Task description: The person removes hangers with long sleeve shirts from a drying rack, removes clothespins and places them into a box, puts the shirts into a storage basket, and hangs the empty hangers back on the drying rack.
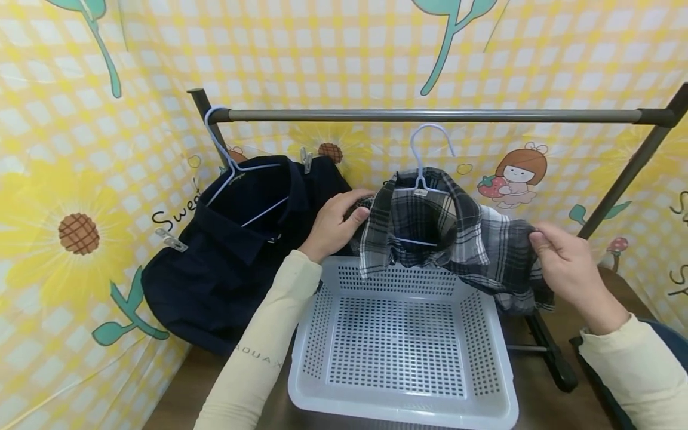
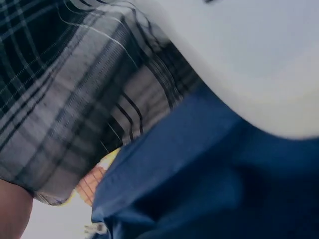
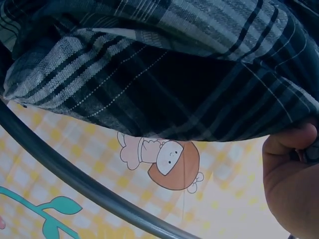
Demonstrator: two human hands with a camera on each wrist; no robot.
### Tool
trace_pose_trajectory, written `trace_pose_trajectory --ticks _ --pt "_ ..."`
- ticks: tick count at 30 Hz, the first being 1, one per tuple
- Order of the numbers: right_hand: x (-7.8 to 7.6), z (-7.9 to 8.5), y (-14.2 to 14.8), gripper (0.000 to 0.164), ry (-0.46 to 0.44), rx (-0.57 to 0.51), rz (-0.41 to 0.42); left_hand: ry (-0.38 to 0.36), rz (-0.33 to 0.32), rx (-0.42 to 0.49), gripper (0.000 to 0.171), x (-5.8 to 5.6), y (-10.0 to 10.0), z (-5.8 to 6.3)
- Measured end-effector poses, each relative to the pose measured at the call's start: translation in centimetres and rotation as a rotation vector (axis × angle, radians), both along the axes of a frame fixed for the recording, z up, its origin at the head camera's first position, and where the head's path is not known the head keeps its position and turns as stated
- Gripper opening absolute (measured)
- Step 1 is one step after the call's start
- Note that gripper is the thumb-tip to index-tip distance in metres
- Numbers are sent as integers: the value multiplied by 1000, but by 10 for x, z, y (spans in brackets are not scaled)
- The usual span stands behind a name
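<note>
A grey and black plaid shirt [image 1: 500, 245] is on a pale hanger [image 1: 418, 155], its hook showing just below the rail. At the shirt's left shoulder, my left hand [image 1: 335, 224] pinches the cloth between thumb and fingers. My right hand [image 1: 570, 269] grips the sleeve on the other side and holds it out sideways. In the right wrist view, the thumb [image 3: 299, 137] lies against the plaid cloth's edge. A dark navy shirt [image 1: 215, 257] hangs on another hanger [image 1: 220, 134] at the left, with clear clips [image 1: 171, 239] on its shoulders.
The metal rail [image 1: 376, 116] crosses at the back, on slanted posts [image 1: 634, 161]. Below the plaid shirt stands a white perforated basket [image 1: 403, 412] on a brown table [image 1: 177, 388]. Yellow checked cloth [image 1: 322, 54] covers the walls. Dark fabric [image 1: 666, 340] lies at the right edge.
</note>
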State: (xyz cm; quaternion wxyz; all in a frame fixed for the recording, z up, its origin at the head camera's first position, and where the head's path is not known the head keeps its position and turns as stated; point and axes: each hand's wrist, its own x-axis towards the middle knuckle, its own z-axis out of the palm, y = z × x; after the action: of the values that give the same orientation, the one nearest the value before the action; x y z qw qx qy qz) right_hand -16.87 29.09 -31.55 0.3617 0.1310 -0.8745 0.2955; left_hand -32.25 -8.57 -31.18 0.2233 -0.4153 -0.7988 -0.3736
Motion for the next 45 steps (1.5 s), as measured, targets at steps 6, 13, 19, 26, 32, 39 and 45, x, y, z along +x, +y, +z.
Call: trace_pose_trajectory --ticks 6,13,19,26,32,39,45 --pt "1 0 -7 22 25 35 18 -115 -26 39 95 5 9 3" --pt "4 -2 -13 18 10 53 20 -140 -56 44 82 10 21 8" --pt "3 -4 -21 22 27 90 18 -77 -89 49 78 16 29 11" --pt "-2 -3 -30 19 67 138 30 -133 -13 95 61 24 38 11" --pt "-1 -3 -31 15 39 167 40 -19 0 162 33 22 42 10" --pt "1 1 -2 15 54 119 -49 -23 -31 228 22 16 35 11" --pt "-1 4 20 21 82 72 -181 -80 -124 248 16 13 27 9"
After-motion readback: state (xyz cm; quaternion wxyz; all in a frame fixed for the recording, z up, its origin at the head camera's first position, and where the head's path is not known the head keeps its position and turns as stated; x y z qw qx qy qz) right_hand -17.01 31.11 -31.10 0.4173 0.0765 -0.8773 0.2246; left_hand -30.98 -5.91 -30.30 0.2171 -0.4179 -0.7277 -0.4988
